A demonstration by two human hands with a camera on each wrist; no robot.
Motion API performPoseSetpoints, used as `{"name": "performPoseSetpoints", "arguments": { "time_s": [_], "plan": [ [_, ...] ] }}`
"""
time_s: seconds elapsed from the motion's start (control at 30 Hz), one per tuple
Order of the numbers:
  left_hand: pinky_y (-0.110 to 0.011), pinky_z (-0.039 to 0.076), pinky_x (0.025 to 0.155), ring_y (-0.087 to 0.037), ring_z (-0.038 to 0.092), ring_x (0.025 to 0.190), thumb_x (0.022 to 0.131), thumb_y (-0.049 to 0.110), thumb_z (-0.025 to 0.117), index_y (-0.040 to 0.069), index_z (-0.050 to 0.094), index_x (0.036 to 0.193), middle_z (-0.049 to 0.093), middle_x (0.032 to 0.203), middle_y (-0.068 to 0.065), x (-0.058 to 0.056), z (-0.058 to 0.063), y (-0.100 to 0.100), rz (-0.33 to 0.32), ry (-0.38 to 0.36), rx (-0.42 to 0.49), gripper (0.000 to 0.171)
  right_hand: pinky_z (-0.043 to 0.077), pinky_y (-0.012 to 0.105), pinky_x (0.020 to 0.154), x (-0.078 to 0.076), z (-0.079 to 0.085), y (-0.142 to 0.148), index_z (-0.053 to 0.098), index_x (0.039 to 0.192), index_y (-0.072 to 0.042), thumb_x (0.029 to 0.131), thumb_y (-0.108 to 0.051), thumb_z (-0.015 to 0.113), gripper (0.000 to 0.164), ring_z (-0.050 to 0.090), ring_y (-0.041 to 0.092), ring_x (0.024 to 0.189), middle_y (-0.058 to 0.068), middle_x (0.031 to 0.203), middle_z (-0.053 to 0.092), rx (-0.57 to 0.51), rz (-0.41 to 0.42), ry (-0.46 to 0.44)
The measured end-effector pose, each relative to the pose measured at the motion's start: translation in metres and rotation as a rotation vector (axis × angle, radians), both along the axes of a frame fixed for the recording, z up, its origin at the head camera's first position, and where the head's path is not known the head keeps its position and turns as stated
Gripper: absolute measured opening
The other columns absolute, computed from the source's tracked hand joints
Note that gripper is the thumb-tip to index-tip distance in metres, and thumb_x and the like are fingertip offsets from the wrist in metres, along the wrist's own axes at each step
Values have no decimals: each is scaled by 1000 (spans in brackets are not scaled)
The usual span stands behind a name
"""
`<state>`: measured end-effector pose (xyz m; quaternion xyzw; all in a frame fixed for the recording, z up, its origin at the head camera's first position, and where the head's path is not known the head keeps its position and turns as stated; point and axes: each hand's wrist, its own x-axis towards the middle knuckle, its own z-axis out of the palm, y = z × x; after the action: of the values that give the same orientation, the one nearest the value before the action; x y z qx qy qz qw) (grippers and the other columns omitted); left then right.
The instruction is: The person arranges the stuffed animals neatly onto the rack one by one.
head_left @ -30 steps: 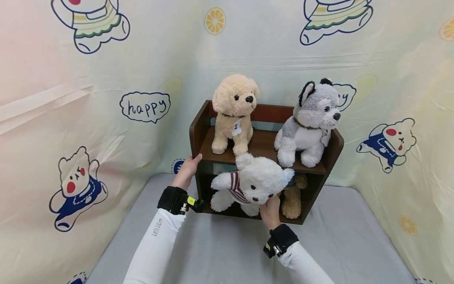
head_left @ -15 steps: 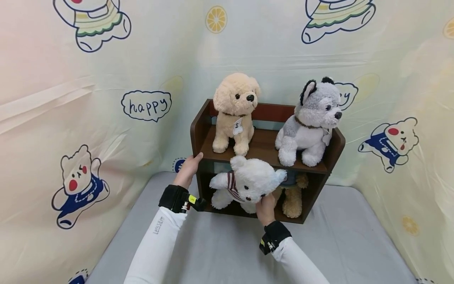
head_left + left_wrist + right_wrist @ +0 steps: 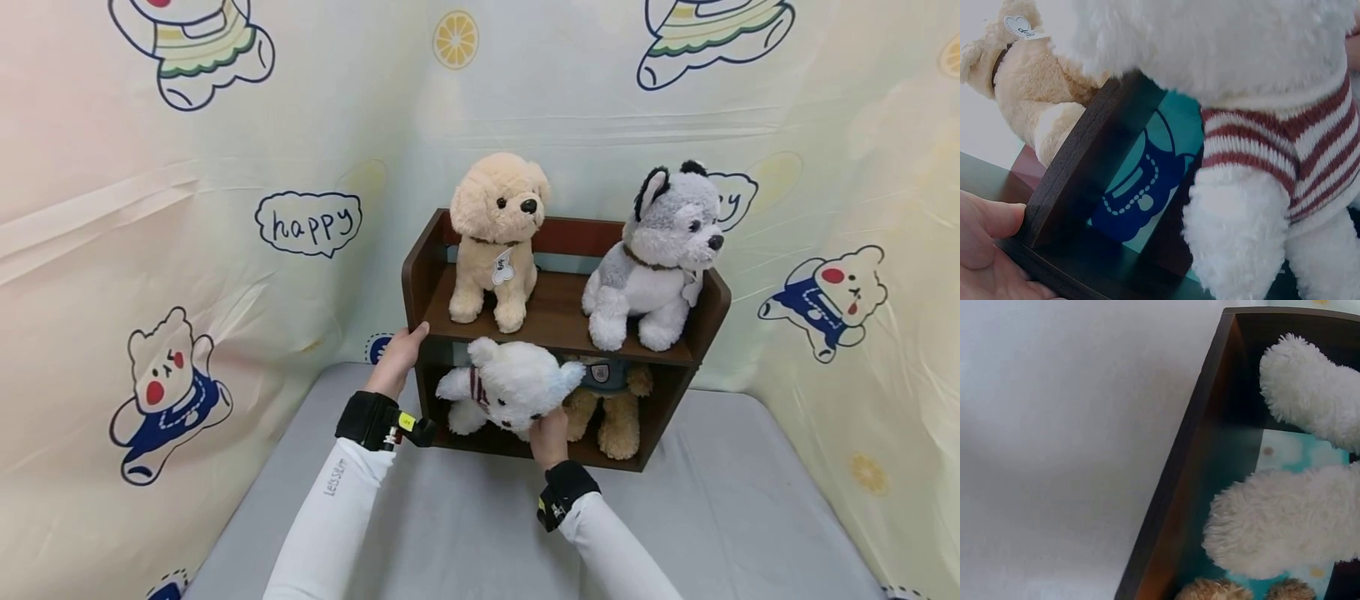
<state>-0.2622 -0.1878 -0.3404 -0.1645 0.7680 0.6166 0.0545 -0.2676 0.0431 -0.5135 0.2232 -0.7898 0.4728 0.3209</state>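
Observation:
A white teddy bear (image 3: 525, 375) in a red-and-white striped top tilts forward at the left of the lower compartment of a dark brown wooden shelf (image 3: 564, 287). My right hand (image 3: 549, 437) grips it beside its lowered face, fingers partly hidden by fur. In the right wrist view the bear's white legs (image 3: 1279, 519) are inside the compartment. My left hand (image 3: 397, 360) holds the shelf's left side panel, its thumb (image 3: 1000, 219) against the edge. A brown teddy bear (image 3: 621, 425) in a blue top sits to the right, partly covered by the white one.
On the top board sit a cream plush dog (image 3: 491, 275) with a tag at the left and a grey-and-white plush husky (image 3: 652, 275) at the right. The shelf stands on a grey cloth surface (image 3: 465, 517), in front of a printed curtain (image 3: 315, 125).
My right hand has moved the white teddy bear left and deeper into the lower compartment, so more of the brown bear shows. The left hand has stayed on the shelf.

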Motion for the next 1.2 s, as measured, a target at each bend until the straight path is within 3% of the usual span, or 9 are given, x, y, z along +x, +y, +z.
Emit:
{"name": "performPoseSetpoints", "arguments": {
  "time_s": [0.07, 0.1, 0.17, 0.23, 0.33, 0.57, 0.77, 1.07, 1.2],
  "plan": [
    [-51, 13, 108, -36, 11, 136, 98, 39, 32, -2, 7, 144, 10, 150, -21, 0, 0, -1, 1, 2, 0, 66, 35, 29, 57, -2, -2, -3, 46, 123, 4, 81, 24, 38, 47, 34, 9, 55, 23, 106, 53, 2, 6, 6],
    [-51, 13, 108, -36, 12, 136, 98, 39, 32, -2, 7, 144, 11, 150, -21, 0, 0, -1, 2, 4, 0, 66, 33, 31, 54, -3, -3, -4, 46, 121, 5, 78, 26, 39, 48, 31, 14, 52, 23, 104, 54, 28, -16, 18],
    [-51, 13, 108, -36, 12, 136, 98, 39, 32, -2, 8, 144, 11, 149, -21, 0, -1, -1, 4, 7, 1, 66, 40, 37, 58, -4, -3, -8, 46, 122, 4, 81, 23, 42, 45, 48, 25, 65, 25, 113, 52, 21, -6, -10],
    [-51, 13, 108, -36, 12, 136, 98, 39, 32, -2, 7, 144, 11, 149, -21, -1, -1, -2, 3, 8, 2, 67, 47, 40, 65, -6, -4, -11, 45, 122, 3, 85, 18, 45, 41, 56, 33, 83, 24, 114, 51, 18, 1, -47],
    [-50, 13, 109, -35, 12, 136, 98, 39, 32, -2, 8, 144, 11, 149, -21, 0, -2, -3, 2, 5, 7, 66, 48, 42, 67, -7, -5, -15, 46, 121, 3, 86, 15, 47, 37, 57, 34, 91, 23, 111, 52, 26, 8, -85],
    [-49, 13, 109, -35, 12, 136, 98, 38, 32, -2, 9, 144, 12, 150, -20, 0, -2, -3, -2, 12, 22, 65, 48, 41, 67, -12, -6, -18, 48, 116, 5, 84, 15, 49, 34, 57, 34, 90, 23, 108, 53, 76, -20, -101],
    [-49, 12, 109, -34, 12, 136, 98, 39, 32, -1, 10, 144, 13, 149, -20, 0, -1, -1, -1, 10, 23, 65, 49, 45, 76, -17, -4, -16, 49, 118, 6, 84, 14, 50, 35, 54, 38, 99, 25, 111, 51, 133, -59, -214],
    [-50, 12, 109, -34, 12, 136, 98, 39, 33, 0, 11, 144, 14, 149, -19, 1, 0, -1, 0, 11, 15, 65, 49, 43, 77, -39, -3, -14, 52, 118, 1, 88, 10, 48, 32, 54, 36, 99, 22, 111, 53, 190, -71, -243],
    [-50, 13, 109, -34, 12, 136, 98, 40, 33, 1, 9, 145, 13, 150, -19, 1, 1, 0, -3, -3, 10, 66, 47, 28, 75, -86, -57, -13, 52, 120, -11, 99, -13, 34, 27, 54, 24, 97, 12, 107, 54, 292, -151, -108]
  ]
}}
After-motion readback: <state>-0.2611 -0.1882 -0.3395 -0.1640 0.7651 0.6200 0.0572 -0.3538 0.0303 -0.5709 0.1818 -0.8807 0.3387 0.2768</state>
